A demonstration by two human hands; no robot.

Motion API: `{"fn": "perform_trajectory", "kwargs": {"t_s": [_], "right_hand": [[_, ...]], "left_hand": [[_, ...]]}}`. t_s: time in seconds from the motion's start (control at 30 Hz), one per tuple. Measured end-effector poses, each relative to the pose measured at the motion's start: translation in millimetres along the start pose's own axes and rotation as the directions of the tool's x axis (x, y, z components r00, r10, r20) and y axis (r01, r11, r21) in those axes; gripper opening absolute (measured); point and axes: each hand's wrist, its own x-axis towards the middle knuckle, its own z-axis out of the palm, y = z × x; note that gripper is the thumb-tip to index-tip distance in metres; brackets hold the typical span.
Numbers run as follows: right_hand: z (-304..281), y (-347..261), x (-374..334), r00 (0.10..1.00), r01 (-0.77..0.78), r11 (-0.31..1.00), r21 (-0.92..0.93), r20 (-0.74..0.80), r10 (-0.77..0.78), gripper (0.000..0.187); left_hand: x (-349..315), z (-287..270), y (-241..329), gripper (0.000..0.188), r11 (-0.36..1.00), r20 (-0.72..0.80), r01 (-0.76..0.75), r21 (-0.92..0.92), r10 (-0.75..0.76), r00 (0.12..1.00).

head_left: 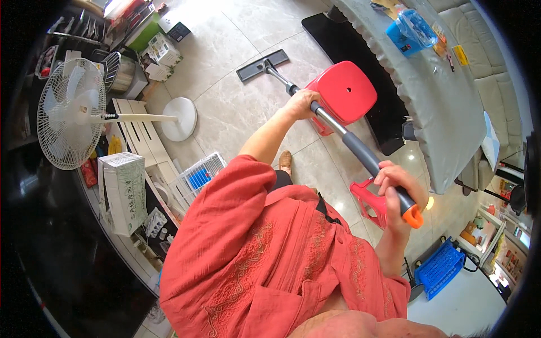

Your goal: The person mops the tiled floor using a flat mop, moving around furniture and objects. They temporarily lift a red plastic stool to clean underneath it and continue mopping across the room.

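A flat mop (361, 152) slants across the middle of the view. It has a metal pole, a dark grey grip and an orange end with a hanging loop. Its rectangular grey head (262, 65) lies on the tiled floor at the far side. My left hand (302, 105) is wrapped round the pole, farther down toward the head. Near the orange end, my right hand (398, 188) closes round the grey grip. A red plastic stool (348, 90) stands just right of the pole, partly behind it and my left hand.
A white standing fan (72, 112) and its round base (180, 119) are at left, near a white wire rack (198, 176). At right stands a table with a grey cover (437, 107). Another red stool (369, 203) is beside me; a blue basket (440, 269) is lower right.
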Motion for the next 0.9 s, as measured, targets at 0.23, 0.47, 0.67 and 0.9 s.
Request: {"fn": "perform_trajectory", "kwargs": {"t_s": [0.23,0.47,0.67,0.9], "right_hand": [[-77.2,-51.2,-101.9,0.994,-0.090,0.995,0.037,-0.053,0.092,0.027],[-128.8,-92.8,-149.0,0.987,-0.026,0.996,0.081,-0.155,0.038,0.028],[-124.4,-94.6,-126.0,0.997,0.074,0.996,0.059,-0.004,-0.074,0.030],[-131.8,-89.7,-78.9,0.981,0.084,0.996,0.027,0.172,-0.088,0.014]], "left_hand": [[-67.6,72.9,92.3,0.011,0.995,0.226,-0.029,0.100,0.006,0.974],[-104.5,108.8,185.8,0.012,0.998,0.357,0.052,0.016,-0.055,0.932],[-104.8,91.6,180.2,0.016,0.997,0.365,0.068,-0.019,-0.057,0.929],[-74.5,53.4,161.3,0.013,0.988,0.403,-0.062,-0.141,0.115,0.908]]}}
